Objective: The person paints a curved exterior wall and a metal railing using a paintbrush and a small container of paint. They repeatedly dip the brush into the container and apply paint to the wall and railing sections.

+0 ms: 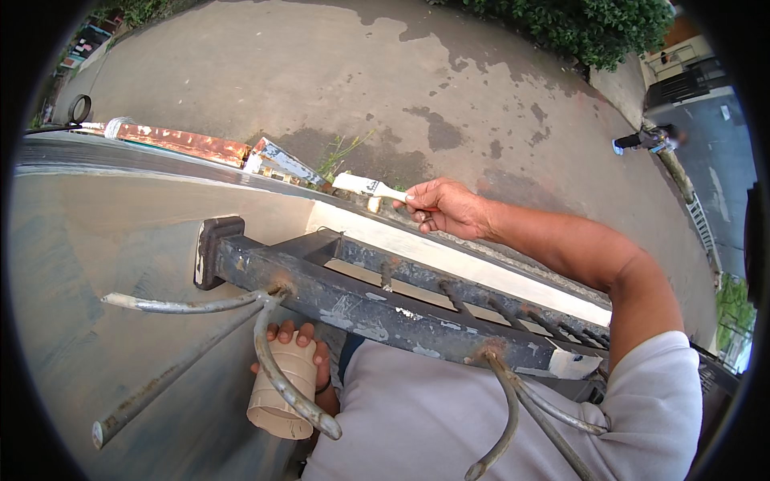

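My right hand [448,209] grips a paintbrush [370,186] by its handle. The brush's bristles are coated in cream-white paint and point left, just beyond the wall's top edge. Below the dark metal railing [373,303], my left hand [322,358] holds a cream plastic container [286,385] with its fingers around one end. Part of that hand is hidden behind the container. A curved metal spike [283,373] of the railing crosses in front of the container. Next to the railing's mount, the wall [120,252] has streaky beige and dark paint.
More metal spikes [511,415] stick out from the railing towards me. A cream-painted ledge [457,258] runs behind it. Beyond the wall are a rusty metal bar [180,141], concrete pavement [301,72] with damp patches, and a bush [571,27]. A person [649,139] is farther off at right.
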`<act>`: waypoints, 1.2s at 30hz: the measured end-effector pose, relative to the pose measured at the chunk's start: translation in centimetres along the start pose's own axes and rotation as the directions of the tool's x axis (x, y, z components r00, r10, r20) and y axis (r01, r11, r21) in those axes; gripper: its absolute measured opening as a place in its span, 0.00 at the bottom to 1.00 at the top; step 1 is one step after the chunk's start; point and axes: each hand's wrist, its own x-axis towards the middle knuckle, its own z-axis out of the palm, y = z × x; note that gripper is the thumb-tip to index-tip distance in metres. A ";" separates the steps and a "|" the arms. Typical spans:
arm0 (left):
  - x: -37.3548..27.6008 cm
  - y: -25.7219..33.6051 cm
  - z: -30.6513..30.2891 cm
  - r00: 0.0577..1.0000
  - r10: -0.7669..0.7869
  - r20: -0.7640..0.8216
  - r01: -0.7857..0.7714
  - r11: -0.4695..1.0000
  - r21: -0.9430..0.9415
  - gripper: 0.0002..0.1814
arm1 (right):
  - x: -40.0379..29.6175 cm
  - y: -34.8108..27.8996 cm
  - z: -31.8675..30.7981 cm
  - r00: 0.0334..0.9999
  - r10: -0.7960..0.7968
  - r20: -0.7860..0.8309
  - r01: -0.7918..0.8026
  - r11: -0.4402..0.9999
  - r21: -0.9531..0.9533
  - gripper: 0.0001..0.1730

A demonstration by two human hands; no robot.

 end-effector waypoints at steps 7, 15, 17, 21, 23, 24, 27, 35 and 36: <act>0.6 -0.4 0.3 1.000 -0.013 -0.012 0.013 1.000 -0.023 0.34 | 1.8 1.5 2.8 0.995 -0.086 0.042 0.094 0.795 -0.599 0.15; 0.1 -0.4 -0.6 0.999 -0.033 -0.010 0.033 0.999 0.010 0.35 | 4.4 1.3 4.7 0.988 -0.132 0.081 0.144 0.591 -0.794 0.15; 0.1 -0.6 -0.8 0.999 -0.035 -0.002 0.035 0.999 0.005 0.35 | 5.3 1.7 4.6 0.981 -0.168 0.097 0.176 0.560 -0.809 0.14; 0.2 -0.8 -0.6 0.999 -0.051 -0.017 0.051 0.999 0.003 0.35 | 6.0 2.4 4.0 0.977 -0.187 0.103 0.186 0.512 -0.839 0.15; 0.1 -0.7 -0.5 0.998 -0.055 -0.024 0.055 0.998 0.007 0.35 | 5.7 2.2 3.9 0.984 -0.151 0.096 0.157 0.473 -0.867 0.15; -0.1 -0.7 -0.6 0.998 -0.050 -0.026 0.050 0.999 0.006 0.35 | 5.3 1.9 3.7 0.989 -0.122 0.087 0.133 0.445 -0.886 0.15; -0.4 -0.7 -0.8 0.999 -0.035 -0.026 0.035 0.999 -0.007 0.34 | 3.4 1.1 2.6 0.999 0.050 0.022 -0.006 0.499 -0.866 0.16; 0.0 -0.8 -0.7 0.999 -0.037 -0.017 0.037 0.999 -0.007 0.34 | -2.0 0.8 -4.8 0.854 0.516 -0.071 -0.307 0.390 -0.868 0.14; -0.1 -0.8 -0.7 0.999 -0.036 -0.021 0.036 0.999 -0.002 0.34 | -2.7 0.9 -5.6 0.819 0.568 -0.083 -0.324 0.337 -0.884 0.14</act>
